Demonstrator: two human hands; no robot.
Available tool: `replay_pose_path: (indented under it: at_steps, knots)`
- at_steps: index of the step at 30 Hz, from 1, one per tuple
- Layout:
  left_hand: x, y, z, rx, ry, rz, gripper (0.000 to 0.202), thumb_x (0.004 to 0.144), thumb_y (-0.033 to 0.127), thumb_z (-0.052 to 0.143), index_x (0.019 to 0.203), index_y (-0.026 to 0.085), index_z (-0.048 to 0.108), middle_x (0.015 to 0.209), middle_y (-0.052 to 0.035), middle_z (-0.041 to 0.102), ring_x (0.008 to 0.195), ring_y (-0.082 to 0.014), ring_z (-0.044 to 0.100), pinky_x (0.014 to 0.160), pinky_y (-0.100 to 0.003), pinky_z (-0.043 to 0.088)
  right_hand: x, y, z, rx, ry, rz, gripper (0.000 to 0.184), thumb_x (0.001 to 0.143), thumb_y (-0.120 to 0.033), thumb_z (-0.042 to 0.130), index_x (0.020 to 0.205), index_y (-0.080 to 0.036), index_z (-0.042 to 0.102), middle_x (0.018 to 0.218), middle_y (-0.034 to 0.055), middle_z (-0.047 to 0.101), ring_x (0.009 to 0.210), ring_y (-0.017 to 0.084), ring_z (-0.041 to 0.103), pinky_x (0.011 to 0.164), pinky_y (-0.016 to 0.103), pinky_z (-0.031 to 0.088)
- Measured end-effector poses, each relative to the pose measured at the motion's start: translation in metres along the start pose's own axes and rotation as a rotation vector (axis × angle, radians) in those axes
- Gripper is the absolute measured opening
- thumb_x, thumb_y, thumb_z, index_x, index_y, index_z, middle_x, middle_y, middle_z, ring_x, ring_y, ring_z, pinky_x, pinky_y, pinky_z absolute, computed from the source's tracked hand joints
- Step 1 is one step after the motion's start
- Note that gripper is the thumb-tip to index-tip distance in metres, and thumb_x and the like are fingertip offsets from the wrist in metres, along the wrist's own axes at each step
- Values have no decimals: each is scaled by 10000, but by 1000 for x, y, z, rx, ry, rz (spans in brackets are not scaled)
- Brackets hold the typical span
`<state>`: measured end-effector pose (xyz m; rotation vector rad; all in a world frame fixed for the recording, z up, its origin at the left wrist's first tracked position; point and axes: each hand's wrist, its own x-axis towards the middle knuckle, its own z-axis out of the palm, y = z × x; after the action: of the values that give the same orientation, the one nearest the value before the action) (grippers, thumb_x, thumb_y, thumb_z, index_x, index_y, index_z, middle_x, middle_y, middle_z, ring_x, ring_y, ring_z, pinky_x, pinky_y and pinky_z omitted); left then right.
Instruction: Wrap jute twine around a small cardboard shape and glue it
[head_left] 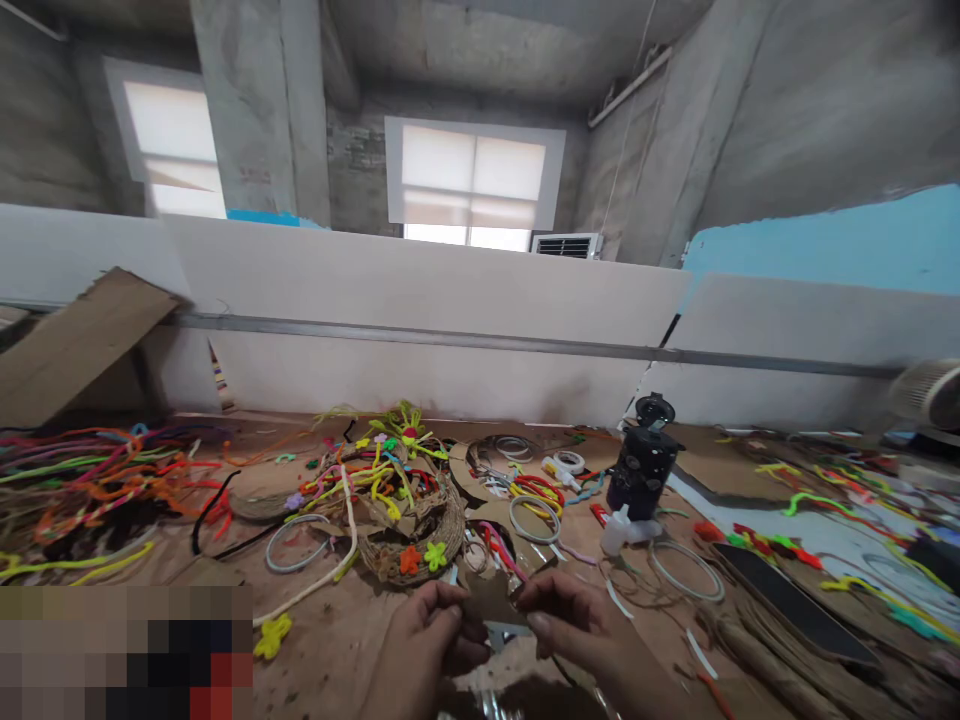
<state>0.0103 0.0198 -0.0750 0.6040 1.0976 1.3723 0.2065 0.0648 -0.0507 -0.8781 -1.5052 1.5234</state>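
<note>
A cardboard piece [491, 604] appears pinched by the left hand [439, 628] and right hand [577, 622], apparently for steadiness; the wreath [450, 515] is laid just beyond, presumably within reach.

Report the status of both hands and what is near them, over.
Left hand, right hand: fingers curled at brown, flat, cardboard-looking piece between them. Grip unclear. Just beyond: brown, round, twine-wrapped wreath bearing orange fuzzy flower.
</note>
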Motion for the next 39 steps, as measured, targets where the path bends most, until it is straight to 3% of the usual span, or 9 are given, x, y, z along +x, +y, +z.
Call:
replay_pose_path:
  at_steps: [5,11,16,19,22,26,32,36,39]
  knots:
    - [-3,6,3,-18,-5,-25,197,665,226,732,801,180,596,585,-23,716,478,-139,645,518,-201,429,1,12,-6,-121,-9,10,461,708,-607,843,830,-174,741,718,15,640,643,149,555,612,251,432]
    - [-14,21,11,-11,31,-109,186,647,195,686,818,174,615,667,-72,769,524,-157,685,560,-228,484,4,3,-2,-155,69,-12,523,734,-680,785,742,-161,719,710,32,650,611,155,554,566,253,451]
    - [-13,25,10,-43,-12,-163,147,595,183,628,741,184,619,696,-94,785,571,-184,703,604,-258,500,14,-4,-4,-153,94,-16,536,726,-698,772,736,-169,685,678,17,631,595,155,553,575,262,459]
    - [-7,28,3,18,8,-117,141,606,216,639,736,181,680,682,-62,759,599,-189,675,588,-255,471,18,-19,-5,-245,39,-40,451,811,-630,716,788,-180,692,690,16,642,638,172,576,596,264,457]
    - [-5,37,-4,150,26,23,185,666,336,725,759,179,757,739,-61,760,721,-213,676,641,-260,472,21,-37,-3,-540,-105,-142,234,889,-400,665,770,-201,694,711,10,654,689,177,582,629,257,431]
    - [-15,48,-2,354,-94,184,268,753,441,733,789,192,826,796,-83,781,791,-244,661,705,-271,460,25,-49,11,-940,-272,-299,162,883,-140,597,776,-211,695,814,15,698,743,174,610,671,252,400]
    - [-25,50,1,786,-46,358,164,776,270,701,715,234,849,711,-59,732,792,-246,637,714,-258,435,26,-40,29,-1071,-245,-473,143,909,-125,628,807,-214,674,817,18,703,749,184,643,663,250,397]
    - [-23,50,0,702,-157,209,235,825,289,646,747,188,843,640,-43,725,650,-208,619,604,-242,409,27,-31,28,-1045,-259,-417,141,929,-140,606,823,-212,665,838,23,696,776,193,657,664,254,401]
    - [-23,50,1,665,-142,207,208,791,215,645,751,176,845,674,-37,749,651,-189,620,625,-234,411,27,-27,26,-978,-238,-368,141,935,-162,580,831,-219,658,858,22,690,797,198,656,679,263,402]
